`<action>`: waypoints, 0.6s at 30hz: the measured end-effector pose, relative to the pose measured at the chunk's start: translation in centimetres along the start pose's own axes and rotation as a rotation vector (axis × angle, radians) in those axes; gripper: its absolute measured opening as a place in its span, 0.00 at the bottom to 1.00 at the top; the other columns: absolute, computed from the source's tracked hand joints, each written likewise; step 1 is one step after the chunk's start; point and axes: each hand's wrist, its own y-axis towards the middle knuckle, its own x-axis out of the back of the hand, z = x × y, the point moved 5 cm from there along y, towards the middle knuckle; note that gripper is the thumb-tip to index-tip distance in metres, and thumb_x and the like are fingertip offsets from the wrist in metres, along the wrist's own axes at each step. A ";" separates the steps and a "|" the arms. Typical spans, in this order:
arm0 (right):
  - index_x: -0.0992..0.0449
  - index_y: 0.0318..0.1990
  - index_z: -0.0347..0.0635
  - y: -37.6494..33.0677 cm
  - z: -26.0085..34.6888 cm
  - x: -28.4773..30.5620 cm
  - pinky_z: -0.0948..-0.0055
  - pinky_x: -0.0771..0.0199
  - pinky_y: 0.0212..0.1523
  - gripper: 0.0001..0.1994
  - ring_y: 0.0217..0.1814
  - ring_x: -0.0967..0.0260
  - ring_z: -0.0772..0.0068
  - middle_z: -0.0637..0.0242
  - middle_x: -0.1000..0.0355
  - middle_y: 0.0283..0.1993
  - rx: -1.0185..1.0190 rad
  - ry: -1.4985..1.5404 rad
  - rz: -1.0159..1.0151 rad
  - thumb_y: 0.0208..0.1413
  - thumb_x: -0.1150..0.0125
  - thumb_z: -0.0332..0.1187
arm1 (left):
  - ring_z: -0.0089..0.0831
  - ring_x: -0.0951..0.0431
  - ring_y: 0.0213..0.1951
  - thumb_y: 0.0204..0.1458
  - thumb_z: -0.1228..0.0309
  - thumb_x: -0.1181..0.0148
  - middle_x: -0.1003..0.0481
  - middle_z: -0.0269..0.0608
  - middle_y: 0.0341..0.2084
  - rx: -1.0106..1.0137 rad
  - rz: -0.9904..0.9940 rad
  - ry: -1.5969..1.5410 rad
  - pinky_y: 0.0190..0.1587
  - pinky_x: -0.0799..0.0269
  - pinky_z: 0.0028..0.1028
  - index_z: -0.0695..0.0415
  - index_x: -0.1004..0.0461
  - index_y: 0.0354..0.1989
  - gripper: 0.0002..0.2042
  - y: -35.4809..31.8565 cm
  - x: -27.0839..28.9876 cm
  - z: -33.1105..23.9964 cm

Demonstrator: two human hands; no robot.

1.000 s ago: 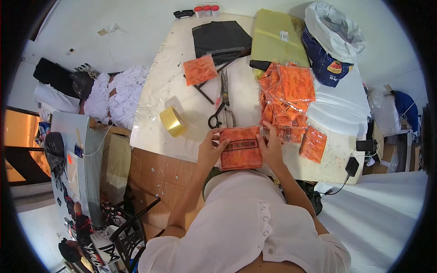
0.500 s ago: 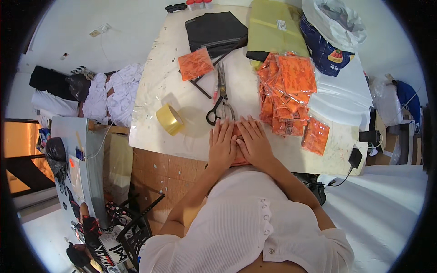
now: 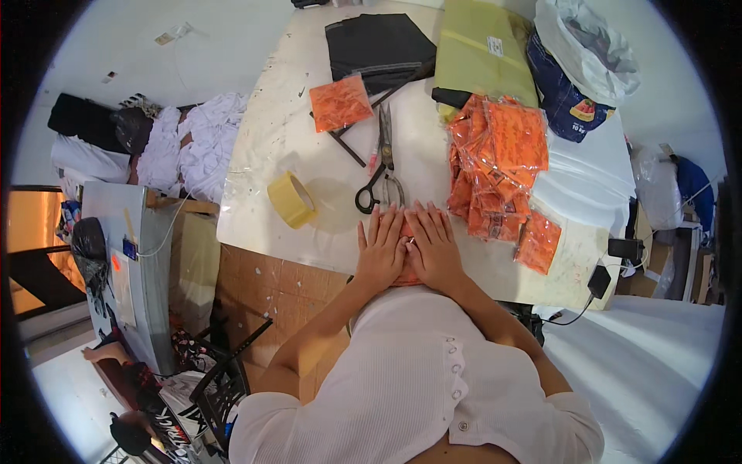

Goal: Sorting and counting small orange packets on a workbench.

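Both my hands lie flat at the table's near edge, side by side, thumbs close together. My left hand (image 3: 382, 254) and my right hand (image 3: 434, 246) press down on an orange packet (image 3: 407, 274), mostly hidden beneath them. Their fingers are stretched out, pointing away from me. Just beyond the fingertips lies a pair of scissors (image 3: 386, 158) with black handles, beside a thin pinkish tool (image 3: 374, 160). A heap of orange packets in clear plastic (image 3: 510, 147) is to the right of my hands, with a single packet (image 3: 538, 242) nearer me. Another packet (image 3: 340, 103) lies further left.
A yellow tape roll (image 3: 291, 201) stands left on the white table (image 3: 255, 209). Folded black fabric (image 3: 379, 50), a yellow-green package (image 3: 483, 62) and an opened blue-and-white sack (image 3: 572, 85) occupy the far side. Black power adapters (image 3: 599, 281) hang at the right edge. A person (image 3: 131, 433) is at lower left.
My hands stay flat on the packet, with the fingers shifted only slightly. The whole view has tilted a little, so the table's things appear lower and further right.
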 end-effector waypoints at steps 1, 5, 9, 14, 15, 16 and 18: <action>0.42 0.62 0.41 0.1 0.0 0.1 0.50 0.62 0.67 0.26 0.69 0.58 0.48 0.54 0.50 0.66 -0.009 -0.019 0.003 0.55 0.53 0.38 | 0.43 0.56 0.66 0.58 0.63 0.61 0.50 0.43 0.64 0.006 0.036 0.002 0.64 0.67 0.48 0.55 0.49 0.64 0.25 0.3 0.2 0.2; 0.42 0.61 0.42 0.0 0.7 1.4 0.47 0.63 0.66 0.26 0.68 0.59 0.43 0.53 0.51 0.66 -0.014 -0.062 -0.074 0.54 0.51 0.37 | 0.49 0.37 0.56 0.55 0.67 0.55 0.35 0.51 0.54 0.032 -0.250 -0.355 0.57 0.44 0.42 0.61 0.41 0.58 0.21 4.7 2.2 4.9; 0.39 0.60 0.43 -0.4 1.2 3.3 0.48 0.58 0.65 0.26 0.66 0.56 0.44 0.54 0.48 0.64 -0.030 0.010 -0.152 0.52 0.47 0.36 | 0.50 0.31 0.48 0.52 0.67 0.50 0.29 0.54 0.45 0.101 -0.716 -0.016 0.50 0.36 0.41 0.63 0.38 0.54 0.21 14.0 7.9 7.0; 0.35 0.55 0.40 -0.9 2.8 4.9 0.51 0.50 0.63 0.22 0.65 0.51 0.46 0.54 0.43 0.61 0.033 0.163 -0.213 0.50 0.44 0.29 | 0.52 0.28 0.47 0.41 0.56 0.40 0.29 0.60 0.43 0.877 -0.515 -0.210 0.49 0.34 0.41 0.62 0.49 0.59 0.39 18.9 7.9 23.1; 0.33 0.53 0.39 -1.1 3.0 5.3 0.52 0.48 0.62 0.21 0.63 0.49 0.47 0.55 0.42 0.59 0.042 0.188 -0.247 0.49 0.44 0.28 | 0.52 0.28 0.47 0.40 0.57 0.40 0.28 0.61 0.42 0.813 -0.534 -0.305 0.49 0.34 0.40 0.62 0.52 0.60 0.40 19.0 8.3 24.1; 0.32 0.51 0.39 -1.2 2.7 5.6 0.53 0.46 0.61 0.19 0.62 0.47 0.48 0.55 0.40 0.58 0.032 0.202 -0.288 0.48 0.43 0.27 | 0.53 0.27 0.47 0.39 0.58 0.40 0.28 0.63 0.41 0.735 -0.532 -0.404 0.49 0.33 0.40 0.62 0.54 0.61 0.42 19.6 8.5 22.7; 0.31 0.49 0.38 -1.4 1.5 6.0 0.55 0.46 0.61 0.18 0.61 0.46 0.48 0.55 0.38 0.56 -0.019 0.219 -0.332 0.48 0.43 0.26 | 0.46 0.25 0.43 0.41 0.62 0.42 0.26 0.55 0.37 0.609 -0.526 -0.402 0.46 0.31 0.34 0.62 0.51 0.60 0.37 20.4 9.7 17.4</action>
